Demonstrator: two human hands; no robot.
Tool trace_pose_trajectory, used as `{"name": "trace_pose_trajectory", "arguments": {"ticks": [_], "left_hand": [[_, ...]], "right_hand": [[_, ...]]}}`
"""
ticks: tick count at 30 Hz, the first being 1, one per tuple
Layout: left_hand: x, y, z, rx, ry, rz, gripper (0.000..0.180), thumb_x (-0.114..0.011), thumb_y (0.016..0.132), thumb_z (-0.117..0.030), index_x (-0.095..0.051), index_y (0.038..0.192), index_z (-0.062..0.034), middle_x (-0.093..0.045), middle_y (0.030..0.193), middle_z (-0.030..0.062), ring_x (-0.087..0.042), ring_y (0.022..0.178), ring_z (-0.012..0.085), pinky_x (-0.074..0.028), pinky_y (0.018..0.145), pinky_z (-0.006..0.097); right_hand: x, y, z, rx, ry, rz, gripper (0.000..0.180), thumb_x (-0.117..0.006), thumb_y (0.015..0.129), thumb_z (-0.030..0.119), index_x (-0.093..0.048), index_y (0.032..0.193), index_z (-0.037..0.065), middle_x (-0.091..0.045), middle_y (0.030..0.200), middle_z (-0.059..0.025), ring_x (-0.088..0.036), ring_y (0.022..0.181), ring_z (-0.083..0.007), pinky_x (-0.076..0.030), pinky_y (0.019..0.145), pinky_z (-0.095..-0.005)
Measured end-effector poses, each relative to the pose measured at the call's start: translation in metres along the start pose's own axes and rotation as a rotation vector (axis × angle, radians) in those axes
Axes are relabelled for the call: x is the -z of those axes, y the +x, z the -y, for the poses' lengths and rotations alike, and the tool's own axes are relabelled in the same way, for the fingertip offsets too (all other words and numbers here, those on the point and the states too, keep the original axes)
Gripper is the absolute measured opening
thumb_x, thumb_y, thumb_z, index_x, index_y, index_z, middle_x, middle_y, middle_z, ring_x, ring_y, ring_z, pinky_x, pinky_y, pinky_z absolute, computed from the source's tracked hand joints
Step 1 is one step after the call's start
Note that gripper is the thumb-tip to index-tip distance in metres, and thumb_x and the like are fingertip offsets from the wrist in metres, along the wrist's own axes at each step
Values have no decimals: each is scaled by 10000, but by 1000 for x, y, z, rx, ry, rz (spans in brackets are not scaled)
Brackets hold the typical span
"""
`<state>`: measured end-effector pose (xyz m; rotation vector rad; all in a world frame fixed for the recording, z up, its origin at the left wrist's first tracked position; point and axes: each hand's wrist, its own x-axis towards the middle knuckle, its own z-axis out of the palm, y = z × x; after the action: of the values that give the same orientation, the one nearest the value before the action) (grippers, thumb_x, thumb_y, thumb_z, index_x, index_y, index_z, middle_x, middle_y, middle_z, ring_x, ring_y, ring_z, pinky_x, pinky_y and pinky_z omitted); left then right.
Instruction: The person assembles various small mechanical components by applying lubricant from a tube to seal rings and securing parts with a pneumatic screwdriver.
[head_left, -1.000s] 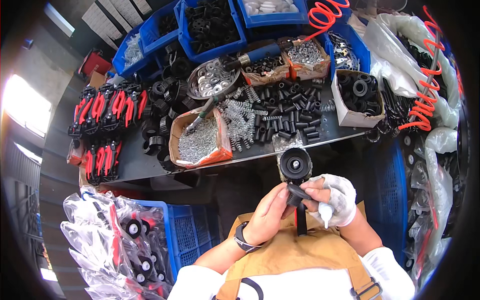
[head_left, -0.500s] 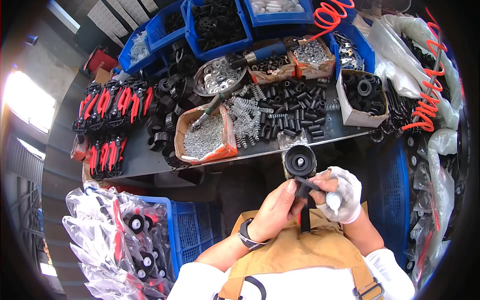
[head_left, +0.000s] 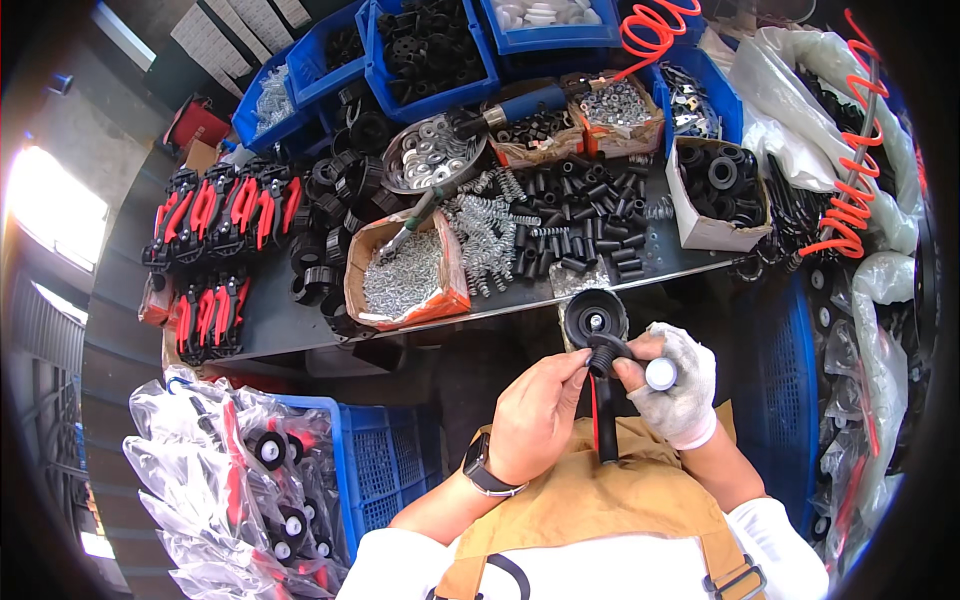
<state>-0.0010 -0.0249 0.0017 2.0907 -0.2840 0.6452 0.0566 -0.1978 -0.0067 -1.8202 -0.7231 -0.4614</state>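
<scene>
Between both hands, just in front of the bench edge, is a black threaded plastic part with a wide flange (head_left: 601, 361). My left hand (head_left: 530, 415), bare and wearing a watch, pinches its left side. My right hand (head_left: 680, 395), in a whitish glove with bare fingertips, grips the flange from the right. A small white bottle (head_left: 661, 374) is tucked in that same hand, its round end showing. Right behind the part sits a black round cup-shaped piece (head_left: 594, 308) with a metal centre. A black and red handle (head_left: 606, 430) extends below, toward my apron.
The bench bears a box of small metal pins (head_left: 400, 280), springs (head_left: 488, 240), black sleeves (head_left: 590, 215) and red-handled assemblies (head_left: 215, 205). Blue bins (head_left: 430, 60) line the back. A blue crate (head_left: 390, 460) stands left, beside plastic-wrapped parts (head_left: 230, 480). A red coiled hose (head_left: 850, 210) hangs right.
The threaded part has moved slightly up and turned, so its threads now point toward me. The bottle has tilted, showing its round end instead of its nozzle. My left hand has opened its grip to a fingertip pinch.
</scene>
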Motion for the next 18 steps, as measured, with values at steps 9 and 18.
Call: {"name": "trace_pose_trajectory", "arguments": {"ticks": [9, 18], "left_hand": [[-3, -6, 1, 56, 28, -8, 169, -642, 874, 36, -623, 1041, 38, -656, 870, 158, -654, 721, 295, -532, 646, 333], [7, -5, 10, -108, 96, 86, 143, -615, 870, 46, -576, 1002, 8, -599, 803, 126, -601, 658, 241, -486, 590, 304]], "right_hand": [[-5, -8, 2, 125, -155, -6, 305, -821, 691, 41, -656, 948, 43, -651, 802, -121, -631, 663, -299, -505, 555, -357], [0, -10, -2, -5, 29, 60, 302, -828, 661, 9, -659, 910, 35, -664, 773, -123, -646, 665, -294, -521, 597, -337]]}}
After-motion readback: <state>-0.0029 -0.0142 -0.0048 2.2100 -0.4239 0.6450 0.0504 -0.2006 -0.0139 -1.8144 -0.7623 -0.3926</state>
